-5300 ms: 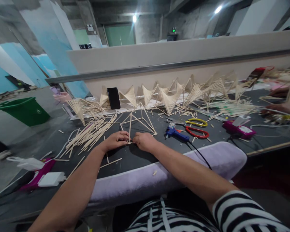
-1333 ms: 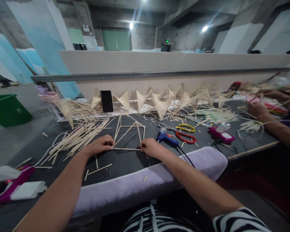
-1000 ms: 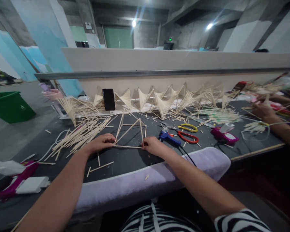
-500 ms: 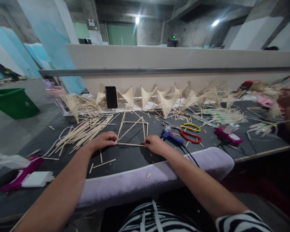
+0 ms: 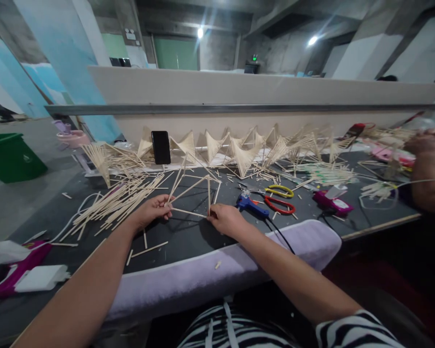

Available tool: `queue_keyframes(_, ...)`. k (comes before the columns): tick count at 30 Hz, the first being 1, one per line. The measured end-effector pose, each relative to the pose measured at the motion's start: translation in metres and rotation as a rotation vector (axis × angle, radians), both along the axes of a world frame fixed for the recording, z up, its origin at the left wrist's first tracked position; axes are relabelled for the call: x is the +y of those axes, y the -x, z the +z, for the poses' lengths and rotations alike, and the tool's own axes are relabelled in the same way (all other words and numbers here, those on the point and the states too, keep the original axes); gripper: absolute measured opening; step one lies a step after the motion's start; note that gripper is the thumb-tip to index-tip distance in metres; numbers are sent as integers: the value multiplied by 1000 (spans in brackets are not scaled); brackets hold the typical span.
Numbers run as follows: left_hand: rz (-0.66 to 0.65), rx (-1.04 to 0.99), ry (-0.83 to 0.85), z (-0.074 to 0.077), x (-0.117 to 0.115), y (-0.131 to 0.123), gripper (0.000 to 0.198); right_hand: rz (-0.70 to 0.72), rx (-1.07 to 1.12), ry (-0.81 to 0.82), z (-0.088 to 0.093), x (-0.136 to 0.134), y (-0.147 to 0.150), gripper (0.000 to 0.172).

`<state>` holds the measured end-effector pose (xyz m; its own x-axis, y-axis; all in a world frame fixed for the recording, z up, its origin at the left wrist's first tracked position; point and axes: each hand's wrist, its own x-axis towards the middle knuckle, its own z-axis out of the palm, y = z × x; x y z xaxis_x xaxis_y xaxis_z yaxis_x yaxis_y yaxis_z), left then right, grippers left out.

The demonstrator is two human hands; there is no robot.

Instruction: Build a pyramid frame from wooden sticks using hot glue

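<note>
Between my hands is an open frame of thin wooden sticks [image 5: 189,212], joined at its corners. My left hand [image 5: 155,211] pinches its near left corner, which sits slightly raised and tilted. At the near right corner, my right hand [image 5: 223,218] grips the frame with closed fingers. A blue glue gun [image 5: 253,205] lies just right of my right hand. Beside it are scissors with one red and one yellow handle [image 5: 281,207]. A few loose sticks [image 5: 149,249] lie below my left hand.
A pile of sticks [image 5: 121,205] lies to the left. Fan-shaped stick models [image 5: 243,153] line the back, beside a black phone [image 5: 161,147]. A padded lilac cushion [image 5: 203,285] covers the near table edge. Another person's hand [image 5: 426,150] is at far right.
The frame's left side has been lifted and turned, so its near bar now slants. My left hand rose with it. The view has shifted slightly to the right.
</note>
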<state>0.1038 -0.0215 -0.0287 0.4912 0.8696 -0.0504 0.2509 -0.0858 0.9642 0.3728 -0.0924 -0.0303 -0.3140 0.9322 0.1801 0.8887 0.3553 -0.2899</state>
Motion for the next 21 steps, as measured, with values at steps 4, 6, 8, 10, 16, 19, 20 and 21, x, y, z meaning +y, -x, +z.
queue_keyframes(4,84,-136,28,-1,0,-5,51,-29,-15,16,2,-4,8,16)
queue_keyframes(6,120,-198,54,1,-1,-7,58,-51,-1,50,2,-6,14,16)
queue_keyframes(8,154,-237,82,4,-4,-9,68,-77,19,80,2,-7,21,15)
queue_keyframes(10,192,-262,105,6,-6,-11,80,-94,45,101,1,-7,30,14)
queue_keyframes(16,271,-338,153,6,-5,-12,96,-3,215,140,-5,-9,56,21)
queue_keyframes(19,240,-340,166,3,-3,-11,82,64,263,154,-6,-16,63,29)
queue_keyframes(20,227,-326,148,1,-3,-10,76,81,259,146,-4,-19,62,30)
queue_keyframes(21,217,-303,115,-1,-2,-9,71,96,253,131,-2,-23,60,29)
